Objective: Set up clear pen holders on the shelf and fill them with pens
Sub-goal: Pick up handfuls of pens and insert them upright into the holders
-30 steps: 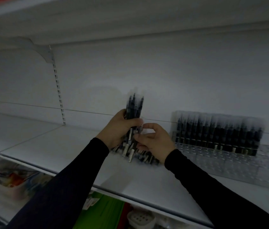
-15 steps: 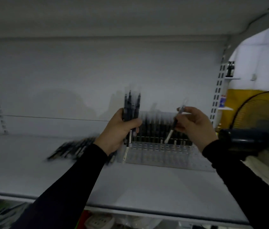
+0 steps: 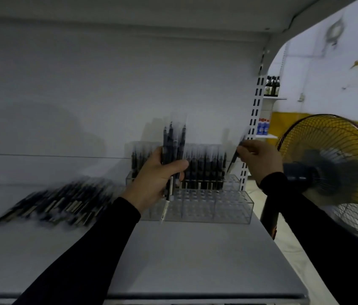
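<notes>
Pens going into clear holder [image 3: 195,205] — we're mid-fill.
Our left hand [image 3: 158,179] grips a pen bundle [image 3: 173,146]; right hand [image 3: 259,159] pinches one pen [image 3: 234,158].

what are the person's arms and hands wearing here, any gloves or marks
Both arms are in long, close-fitting black sleeves that end at the wrists. The left hand and right hand are bare: no gloves, and no rings, watch or markings that can be made out in this dim, slightly blurred head view. The sleeves look plain, with no visible logos or stripes.

Black pens [image 3: 173,150] w/ white ends, clear holder [image 3: 206,208], grey shelf [image 3: 173,260] — yellow-wire fan [image 3: 336,172], black sleeves [image 3: 98,249].
</notes>
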Available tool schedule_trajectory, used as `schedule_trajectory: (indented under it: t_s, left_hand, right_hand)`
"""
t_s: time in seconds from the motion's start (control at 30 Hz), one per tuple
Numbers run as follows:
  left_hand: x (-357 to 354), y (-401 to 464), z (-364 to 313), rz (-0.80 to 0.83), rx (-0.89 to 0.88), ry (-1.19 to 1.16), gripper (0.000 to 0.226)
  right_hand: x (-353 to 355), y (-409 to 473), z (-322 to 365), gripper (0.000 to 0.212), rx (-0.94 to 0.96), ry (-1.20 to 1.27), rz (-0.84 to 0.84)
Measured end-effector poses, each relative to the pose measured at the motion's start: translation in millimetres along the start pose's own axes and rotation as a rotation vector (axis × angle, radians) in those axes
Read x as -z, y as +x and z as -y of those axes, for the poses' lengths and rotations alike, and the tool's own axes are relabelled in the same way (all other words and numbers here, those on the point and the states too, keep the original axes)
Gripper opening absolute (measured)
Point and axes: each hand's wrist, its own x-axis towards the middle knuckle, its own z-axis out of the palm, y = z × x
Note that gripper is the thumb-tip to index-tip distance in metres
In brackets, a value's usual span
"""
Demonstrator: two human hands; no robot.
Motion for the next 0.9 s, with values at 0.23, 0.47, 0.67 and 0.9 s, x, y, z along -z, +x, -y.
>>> schedule_trajectory:
  t_s: [0.23, 0.47, 0.67, 0.9]
  left_hand:
    - [0.9, -3.8, -1.7, 0.017, 0.014, -0.026, 0.023]
    - [-5.0, -8.9, -7.3, 0.034, -0.027, -0.035, 0.021]
    - [-7.4, -13.3, -9.1, 0.067, -0.035, -0.02, 0.021]
    - [-14.9, -18.1, -10.9, 0.087, -0.005, 0.005, 0.023]
  right_hand:
    - [-15.3, 5.2, -10.6, 0.025, 0.001, -0.097, 0.097]
    - [-23.7, -4.7, -15.0, 0.024, -0.009, -0.273, 0.202]
    - [-22.1, -4.9, -16.0, 0.027, -0.021, -0.299, 0.212]
    - [-16.4, -19.5, 16.8, 0.027, 0.068, 0.014, 0.026]
